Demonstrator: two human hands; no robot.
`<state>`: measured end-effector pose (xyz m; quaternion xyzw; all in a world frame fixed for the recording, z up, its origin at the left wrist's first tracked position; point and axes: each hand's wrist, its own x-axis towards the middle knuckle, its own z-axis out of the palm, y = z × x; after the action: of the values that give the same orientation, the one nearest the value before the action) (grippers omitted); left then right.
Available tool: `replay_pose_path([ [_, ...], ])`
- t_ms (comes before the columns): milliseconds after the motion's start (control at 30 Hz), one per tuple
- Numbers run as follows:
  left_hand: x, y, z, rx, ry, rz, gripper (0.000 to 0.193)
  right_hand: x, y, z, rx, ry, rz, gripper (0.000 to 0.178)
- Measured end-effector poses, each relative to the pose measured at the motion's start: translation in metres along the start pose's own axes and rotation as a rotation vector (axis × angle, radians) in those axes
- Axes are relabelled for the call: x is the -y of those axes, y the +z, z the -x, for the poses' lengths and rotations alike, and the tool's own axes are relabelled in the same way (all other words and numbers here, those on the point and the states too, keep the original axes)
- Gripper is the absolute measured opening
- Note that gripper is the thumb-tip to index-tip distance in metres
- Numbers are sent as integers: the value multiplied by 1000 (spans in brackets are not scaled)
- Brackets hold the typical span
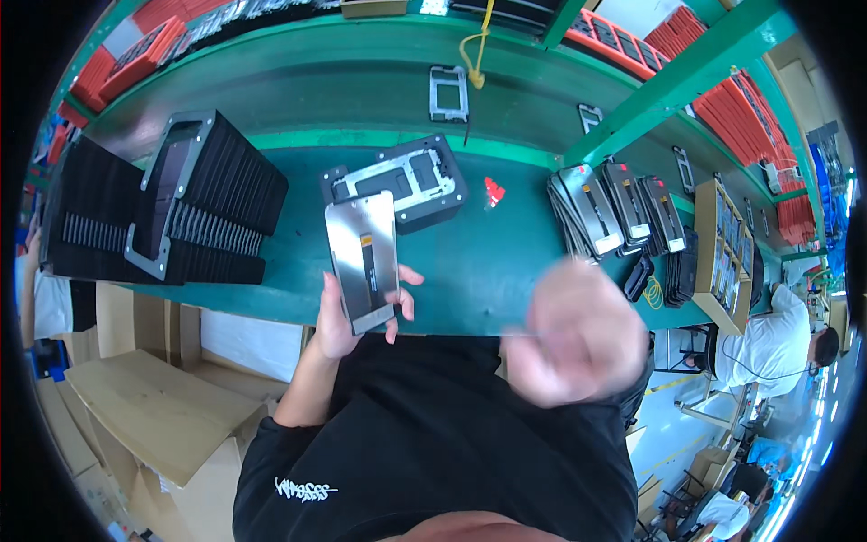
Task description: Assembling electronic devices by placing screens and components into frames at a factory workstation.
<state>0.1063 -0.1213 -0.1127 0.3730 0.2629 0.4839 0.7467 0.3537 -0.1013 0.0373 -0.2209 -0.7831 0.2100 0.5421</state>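
Observation:
My left hand point(335, 318) grips a phone display panel point(362, 248) with a shiny metal back and a small orange mark, tilted over the front of the bench. Just beyond it, a black block-shaped fixture point(438, 215) carries a silver phone frame point(417, 181); the panel's top overlaps the fixture's near edge in view. My right hand point(578, 336) is raised near the bench's front edge, apart from the panel. Motion smears its fingers, so whether it holds anything is unclear. A small red piece point(493, 191) lies to the right of the fixture.
Black slotted racks point(221, 194) stand at left. Several stacks of metal-backed panels point(591, 212) and a cardboard box point(727, 307) occupy the right. Behind, a green belt point(361, 86) bears loose phone frames point(449, 95); a yellow cord point(476, 63) hangs above. Co-workers sit far right.

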Motion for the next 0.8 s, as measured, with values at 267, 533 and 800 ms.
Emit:
replay_pose_path([
  [267,0,1,-3,85,64,165,104,55,12,-35,352,-83,-113,29],
  [533,-16,23,-12,100,21,303,93,23,42,-20,441,-99,-20,28],
  [800,-25,21,-2,-364,-10,277,80,-86,80,39,329,189,-229,35],
])
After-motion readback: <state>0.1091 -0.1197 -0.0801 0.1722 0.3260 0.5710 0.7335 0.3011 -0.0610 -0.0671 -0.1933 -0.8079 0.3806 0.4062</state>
